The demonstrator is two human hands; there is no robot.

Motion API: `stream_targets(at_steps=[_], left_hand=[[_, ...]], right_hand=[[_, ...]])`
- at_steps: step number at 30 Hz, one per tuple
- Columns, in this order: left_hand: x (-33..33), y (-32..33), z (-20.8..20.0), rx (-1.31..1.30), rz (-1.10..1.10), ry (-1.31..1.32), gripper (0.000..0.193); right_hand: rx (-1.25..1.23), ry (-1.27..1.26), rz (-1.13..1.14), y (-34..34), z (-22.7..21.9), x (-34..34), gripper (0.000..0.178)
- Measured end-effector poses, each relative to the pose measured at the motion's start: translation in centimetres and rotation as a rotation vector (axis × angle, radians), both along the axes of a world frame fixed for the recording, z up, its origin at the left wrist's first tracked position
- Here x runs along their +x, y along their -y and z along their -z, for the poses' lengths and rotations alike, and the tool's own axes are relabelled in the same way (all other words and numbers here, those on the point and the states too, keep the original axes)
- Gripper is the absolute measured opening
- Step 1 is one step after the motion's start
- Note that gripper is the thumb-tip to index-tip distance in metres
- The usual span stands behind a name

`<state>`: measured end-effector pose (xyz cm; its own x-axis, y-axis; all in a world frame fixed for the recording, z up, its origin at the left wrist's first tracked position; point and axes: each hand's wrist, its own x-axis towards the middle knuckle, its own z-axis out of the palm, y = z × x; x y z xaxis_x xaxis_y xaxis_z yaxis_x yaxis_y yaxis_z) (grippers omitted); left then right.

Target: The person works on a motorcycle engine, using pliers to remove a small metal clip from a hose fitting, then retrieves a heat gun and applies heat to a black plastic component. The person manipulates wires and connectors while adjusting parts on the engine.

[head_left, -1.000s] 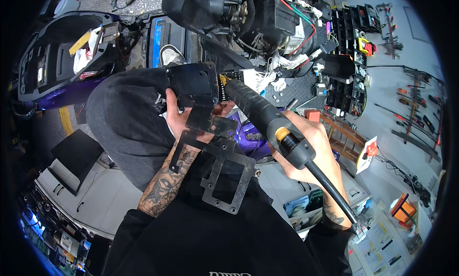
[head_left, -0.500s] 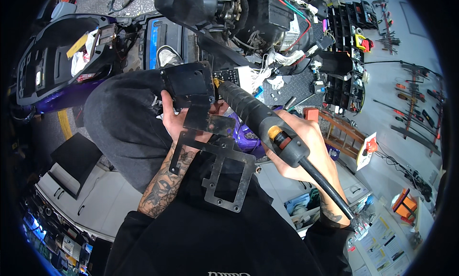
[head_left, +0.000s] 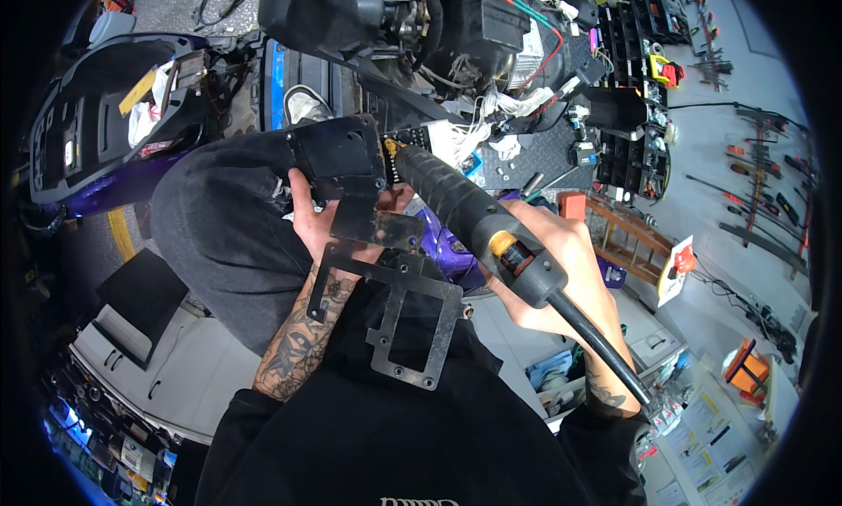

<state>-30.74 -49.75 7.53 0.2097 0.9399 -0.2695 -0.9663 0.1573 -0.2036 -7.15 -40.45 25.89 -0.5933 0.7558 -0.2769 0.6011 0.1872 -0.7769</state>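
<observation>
My left hand [head_left: 316, 225] grips a black metal bracket [head_left: 421, 326] from beneath, its thumb along the side and the other fingers partly hidden. The bracket has an open rectangular frame at its near end and a broad flat plate at its far end, with worn, rusty patches at the middle. In my right hand [head_left: 551, 234] is a thick black tool [head_left: 452, 199] with a ribbed body and a yellow-and-dark piece showing in a slot. A black cord or rod runs from its near end. The tool's yellowish far end lies close beside the bracket's plate; I cannot tell whether they touch.
Ahead is a partly stripped machine [head_left: 482, 41] with loose wiring [head_left: 495, 111]. A purple-and-black body panel [head_left: 114, 120] stands at left. Black parts bins [head_left: 623, 85], a wooden frame [head_left: 627, 234] and wall-hung tools [head_left: 754, 168] are at right. White cabinets [head_left: 149, 366] are behind at left.
The bracket and my left hand have shifted slightly to the left. The tool in my right hand has hardly moved, and the surroundings have shifted a little in the view.
</observation>
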Motion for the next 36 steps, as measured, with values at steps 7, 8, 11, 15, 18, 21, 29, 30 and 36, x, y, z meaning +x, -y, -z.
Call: stream_targets(at_steps=[7, 8, 11, 15, 18, 21, 29, 30, 36], left_hand=[[0.2, -0.4, -1.5, -0.125, 0.017, -0.119, 0.108], [0.2, -0.4, -1.5, -0.121, 0.022, -0.11, 0.109], [-0.2, -0.3, -0.3, 0.034, 0.029, 0.056, 0.124], [-0.3, -0.1, -0.4, 0.081, 0.012, 0.177, 0.134], [-0.4, 0.0, -0.3, 0.026, 0.021, 0.108, 0.134], [-0.4, -0.2, 0.1, 0.041, 0.026, -0.044, 0.11], [-0.6, 0.2, 0.8, 0.028, 0.024, -0.058, 0.112], [-0.6, 0.3, 0.8, 0.021, 0.028, -0.069, 0.112], [-0.1, -0.4, -0.4, -0.128, 0.017, -0.101, 0.122]], right_hand=[[-0.009, -0.003, 0.003, -0.1, 0.7, 0.0, 0.036], [0.009, -0.021, 0.014, 0.0, 0.9, 0.0, 0.036], [-0.001, -0.019, 0.006, -0.2, 0.7, 0.0, 0.037], [-0.03, -0.01, -0.027, -0.5, 0.4, 0.1, 0.042], [-0.022, 0.066, -0.033, -0.2, 0.2, 0.4, 0.046], [-0.02, 0.104, -0.043, -0.1, 0.0, 0.5, 0.048], [-0.011, 0.054, -0.011, -0.6, 0.2, -0.1, 0.036], [-0.01, 0.057, -0.013, -0.6, 0.1, -0.1, 0.035], [-0.03, 0.105, -0.015, -0.4, 0.0, 0.3, 0.035]])
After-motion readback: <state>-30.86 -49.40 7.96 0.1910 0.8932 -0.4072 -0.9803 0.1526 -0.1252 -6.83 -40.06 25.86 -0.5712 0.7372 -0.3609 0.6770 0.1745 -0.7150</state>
